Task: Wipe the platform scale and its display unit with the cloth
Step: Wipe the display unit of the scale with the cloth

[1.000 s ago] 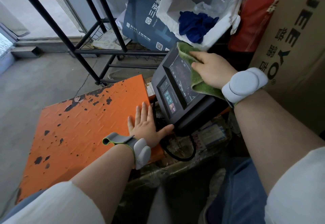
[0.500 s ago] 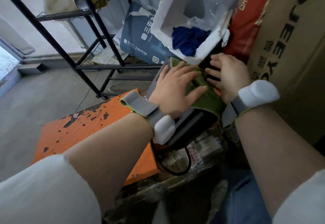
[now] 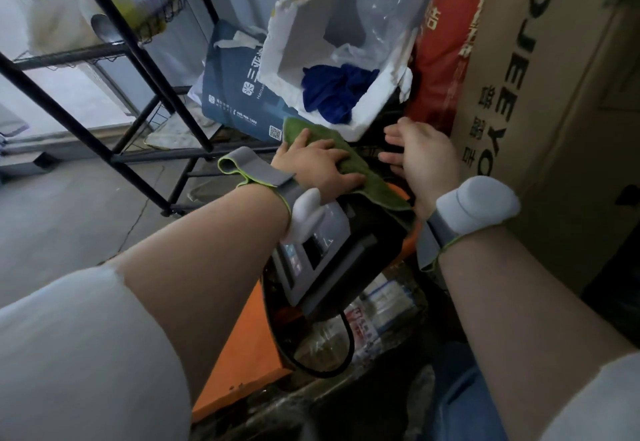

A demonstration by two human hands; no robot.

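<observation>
The black display unit (image 3: 349, 260) stands tilted at the orange platform scale's (image 3: 242, 347) right edge. A green cloth (image 3: 363, 170) lies draped over the unit's top. My left hand (image 3: 318, 166) presses down on the cloth with its fingers curled into it. Just to the right, my right hand (image 3: 422, 160) has its fingers spread against the unit's far right side, off the cloth. My left forearm hides most of the platform; only a strip of its near right part shows.
A white foam box (image 3: 367, 118) with blue fabric (image 3: 332, 94) sits right behind the unit. A large cardboard box (image 3: 554, 111) and a red sack (image 3: 446, 42) close off the right. A black shelf rack (image 3: 138, 69) stands at the left on the concrete floor (image 3: 69, 205). A black cable (image 3: 346, 354) loops below the unit.
My left hand left the orange platform, crossed to the display unit and took over the cloth. My right hand let go of the cloth and shifted right. The view tilted upward.
</observation>
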